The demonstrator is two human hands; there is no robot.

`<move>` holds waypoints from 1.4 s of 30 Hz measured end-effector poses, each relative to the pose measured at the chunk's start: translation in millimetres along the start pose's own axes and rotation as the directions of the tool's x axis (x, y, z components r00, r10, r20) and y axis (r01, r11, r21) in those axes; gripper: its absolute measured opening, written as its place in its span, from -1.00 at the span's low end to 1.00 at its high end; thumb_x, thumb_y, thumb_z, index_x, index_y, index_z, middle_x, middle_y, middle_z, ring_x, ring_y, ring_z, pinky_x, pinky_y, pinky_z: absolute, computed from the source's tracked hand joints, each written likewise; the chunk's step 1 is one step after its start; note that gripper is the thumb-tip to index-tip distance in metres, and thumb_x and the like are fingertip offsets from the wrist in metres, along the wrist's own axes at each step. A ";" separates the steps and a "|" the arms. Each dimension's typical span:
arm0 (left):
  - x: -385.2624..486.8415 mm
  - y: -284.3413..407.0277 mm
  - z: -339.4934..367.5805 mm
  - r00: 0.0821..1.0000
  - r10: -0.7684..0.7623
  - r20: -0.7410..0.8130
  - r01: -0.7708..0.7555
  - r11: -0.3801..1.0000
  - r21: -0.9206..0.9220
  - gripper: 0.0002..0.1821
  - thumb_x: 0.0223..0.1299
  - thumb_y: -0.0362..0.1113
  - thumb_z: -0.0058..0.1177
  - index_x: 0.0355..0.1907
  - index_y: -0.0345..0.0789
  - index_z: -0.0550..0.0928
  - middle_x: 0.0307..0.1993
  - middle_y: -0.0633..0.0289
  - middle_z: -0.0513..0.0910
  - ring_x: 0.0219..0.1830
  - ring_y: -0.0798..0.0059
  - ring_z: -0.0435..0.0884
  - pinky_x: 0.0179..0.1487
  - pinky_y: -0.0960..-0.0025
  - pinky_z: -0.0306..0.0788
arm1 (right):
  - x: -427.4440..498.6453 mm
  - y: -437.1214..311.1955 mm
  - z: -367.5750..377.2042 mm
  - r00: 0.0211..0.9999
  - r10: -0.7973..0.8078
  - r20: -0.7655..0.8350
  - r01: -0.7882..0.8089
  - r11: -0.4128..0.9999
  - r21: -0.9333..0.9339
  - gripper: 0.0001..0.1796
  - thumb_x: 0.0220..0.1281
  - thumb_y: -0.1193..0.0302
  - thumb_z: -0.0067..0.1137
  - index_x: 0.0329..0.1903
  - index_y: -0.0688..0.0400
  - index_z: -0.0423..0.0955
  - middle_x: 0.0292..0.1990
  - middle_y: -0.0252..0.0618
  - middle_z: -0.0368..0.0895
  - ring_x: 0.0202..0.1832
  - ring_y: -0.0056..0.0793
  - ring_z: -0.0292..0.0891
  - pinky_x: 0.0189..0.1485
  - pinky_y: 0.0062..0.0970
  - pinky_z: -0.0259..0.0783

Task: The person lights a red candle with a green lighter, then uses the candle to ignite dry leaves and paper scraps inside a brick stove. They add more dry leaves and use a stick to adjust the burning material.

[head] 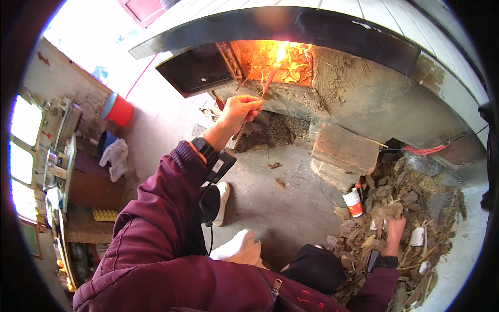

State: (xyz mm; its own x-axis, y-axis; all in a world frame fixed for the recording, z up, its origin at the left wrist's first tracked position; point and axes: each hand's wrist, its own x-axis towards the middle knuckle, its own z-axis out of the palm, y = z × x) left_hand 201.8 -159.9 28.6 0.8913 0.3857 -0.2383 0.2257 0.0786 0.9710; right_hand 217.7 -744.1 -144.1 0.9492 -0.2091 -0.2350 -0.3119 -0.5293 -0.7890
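My left hand (pixel 238 110) pinches a slim reddish stick (pixel 269 81) and some thin stalks in front of the stove's firebox (pixel 302 66). A bright flame (pixel 281 52) burns at the stick's far end, inside the opening. Dry leaves glow orange in the firebox, and its black metal door (pixel 197 70) hangs wide to the left. At the lower right, my right hand (pixel 395 230) reaches into a heap of dry leaves (pixel 353 249) and grasps a clump of brown leaves (pixel 390 211). Part of that hand's fingers is hidden by the leaves.
A brick block (pixel 345 150) stands between the stove and the leaf heap. Paper cups (pixel 353 202) lie among the leaves. Below the firebox is an ash hole (pixel 282 128). A red bucket (pixel 120 111) and a white plastic bag (pixel 115 158) are at left.
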 end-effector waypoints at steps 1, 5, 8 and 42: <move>-9.5 -4.2 -6.7 1.000 -0.002 0.001 0.002 0.999 -0.035 -0.89 0.09 -0.32 0.12 -0.34 -0.29 0.58 -0.51 0.38 0.57 -0.63 0.81 0.40 -0.57 0.72 0.26 | 1.2 -29.1 1.8 0.999 -0.006 0.035 0.005 1.000 0.027 -0.61 -0.14 0.66 -0.06 -0.12 0.36 0.39 -0.23 -0.13 0.51 -0.23 -0.33 0.43 -0.09 -0.43 0.31; -46.5 -15.3 -33.3 0.999 -0.035 0.015 0.036 0.992 -0.121 -0.88 0.08 -0.31 0.13 -0.35 -0.28 0.57 -0.52 0.39 0.56 -0.63 0.80 0.40 -0.58 0.72 0.25 | -18.5 -145.9 18.1 0.979 -0.189 0.076 0.174 0.970 0.172 -0.57 -0.14 0.71 -0.09 -0.07 0.27 0.40 -0.21 -0.25 0.51 -0.18 -0.41 0.43 -0.09 -0.44 0.35; -67.1 -19.3 -48.9 0.997 -0.061 0.039 0.066 0.987 -0.147 -0.88 0.07 -0.28 0.14 -0.37 -0.26 0.57 -0.53 0.40 0.56 -0.64 0.80 0.39 -0.60 0.70 0.22 | -39.0 -231.5 45.4 0.954 -0.224 0.200 0.159 0.941 0.297 -0.52 -0.13 0.74 -0.03 -0.02 0.25 0.37 -0.20 -0.29 0.51 -0.18 -0.44 0.44 -0.13 -0.48 0.37; -109.2 -37.9 -146.6 0.996 -0.089 -0.016 0.075 0.915 -0.397 -0.89 0.05 -0.29 0.16 -0.42 -0.27 0.58 -0.57 0.41 0.56 -0.67 0.78 0.36 -0.61 0.66 0.20 | -46.0 -422.7 301.1 0.806 -0.276 0.524 -0.177 0.733 0.657 -0.80 0.08 0.62 0.05 -0.19 0.30 0.37 -0.27 -0.16 0.49 -0.29 -0.34 0.49 -0.26 -0.30 0.54</move>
State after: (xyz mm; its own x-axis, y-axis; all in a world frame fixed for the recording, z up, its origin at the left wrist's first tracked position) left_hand 38.2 -70.2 20.3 0.8613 0.3920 -0.3233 0.1171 0.4661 0.8770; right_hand 318.2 -263.2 29.4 0.8720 0.4086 -0.2695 -0.3698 0.1893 -0.9096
